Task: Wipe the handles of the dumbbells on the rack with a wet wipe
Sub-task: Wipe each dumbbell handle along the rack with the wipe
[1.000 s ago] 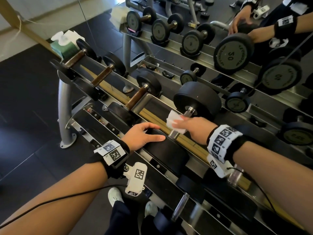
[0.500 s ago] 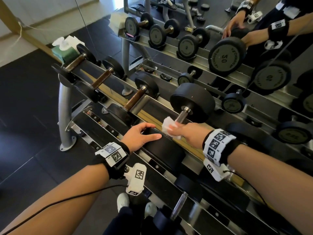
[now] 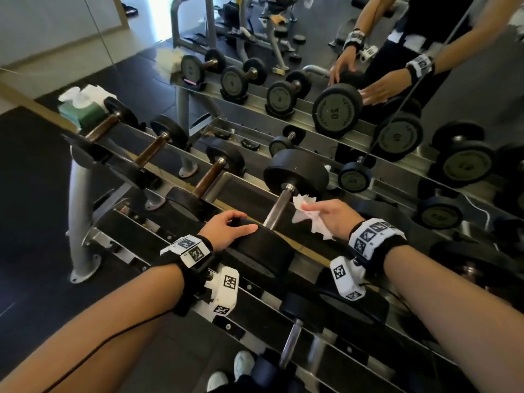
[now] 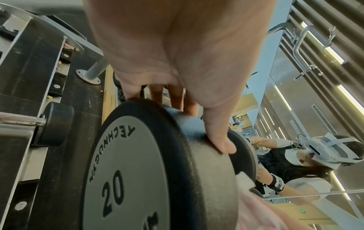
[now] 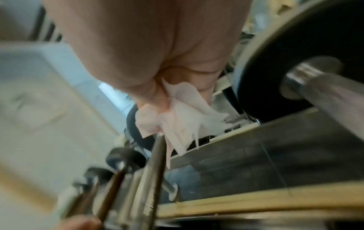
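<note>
A big black dumbbell marked 20 lies across the top rail of the rack [image 3: 309, 251], its steel handle [image 3: 279, 207] bare between the two heads. My left hand [image 3: 226, 228] rests on the near head [image 3: 263, 251], fingers spread over its rim [image 4: 199, 124]. My right hand [image 3: 329, 212] is just right of the handle and off it, pinching a crumpled white wet wipe [image 3: 307, 212]. In the right wrist view the wipe [image 5: 183, 115] hangs from the fingers with the handle [image 5: 325, 87] off to the right.
Three smaller dumbbells with brown handles [image 3: 208, 177] lie to the left on the same rail. A green pack of wipes [image 3: 85, 109] sits at the rack's far left end. A mirror behind shows the rack [image 3: 337, 112] again. Another steel-handled dumbbell [image 3: 292, 338] lies on the lower rail.
My right hand has come off the steel handle and moved right with the wipe, leaving the handle uncovered. The left hand stays on the near head.
</note>
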`<state>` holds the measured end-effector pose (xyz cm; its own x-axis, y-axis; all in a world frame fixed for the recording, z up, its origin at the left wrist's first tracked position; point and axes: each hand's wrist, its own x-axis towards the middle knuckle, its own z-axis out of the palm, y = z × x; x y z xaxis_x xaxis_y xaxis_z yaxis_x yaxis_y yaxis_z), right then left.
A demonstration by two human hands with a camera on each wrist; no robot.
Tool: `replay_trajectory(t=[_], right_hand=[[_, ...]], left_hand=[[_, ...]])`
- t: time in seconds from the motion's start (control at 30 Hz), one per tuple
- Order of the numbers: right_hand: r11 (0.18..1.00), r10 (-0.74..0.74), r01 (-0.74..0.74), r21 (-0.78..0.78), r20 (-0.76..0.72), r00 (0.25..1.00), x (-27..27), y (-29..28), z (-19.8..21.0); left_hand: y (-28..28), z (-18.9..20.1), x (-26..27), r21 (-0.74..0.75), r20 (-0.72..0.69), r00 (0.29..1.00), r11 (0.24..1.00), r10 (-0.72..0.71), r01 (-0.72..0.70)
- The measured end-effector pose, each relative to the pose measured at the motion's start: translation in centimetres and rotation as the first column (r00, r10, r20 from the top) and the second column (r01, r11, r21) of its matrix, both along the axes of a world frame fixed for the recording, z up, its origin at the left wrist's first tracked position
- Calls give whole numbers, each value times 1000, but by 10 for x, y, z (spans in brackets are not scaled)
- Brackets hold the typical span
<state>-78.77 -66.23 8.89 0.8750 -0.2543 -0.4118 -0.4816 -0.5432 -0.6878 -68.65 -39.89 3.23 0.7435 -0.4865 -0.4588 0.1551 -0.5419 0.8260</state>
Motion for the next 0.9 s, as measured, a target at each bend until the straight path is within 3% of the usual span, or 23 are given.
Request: replay_trajectory(t=[0.07,0.2,0.3,0.4,0.47,0.6,0.7,0.9], right_hand=[[973,-182,163,165,107,977,-15,-3,8],[900,-331,276,337,116,937,-52,-10,18],[882,-368,302,362,129,921,-80,-17,11],[894,-395,324,310,204,896,-101,-22,3],[900,-410,349,261,239,880,-113,-28,0],[942,-334,316,108,268,904,-131,-54,1],[969,-247,242,51,192,950,-138,-72,4],[976,33,-21,-216,52,998,-142,-91,-4]], left_hand=[[-1,1,0,-1,15,1000,1000,-6,6],[-6,9,-2,11,57,998,1000,-8,8],[-17,17,-12,7,218,976,1000,-9,7],[-32,30,-31,-18,456,889,999,-26,38],[-48,36,-49,-46,531,845,994,-57,96],[-77,37,-86,-69,541,824,968,-166,241],[-96,31,-108,-56,541,807,948,-235,314],[-127,7,-138,65,344,871,934,-351,351]])
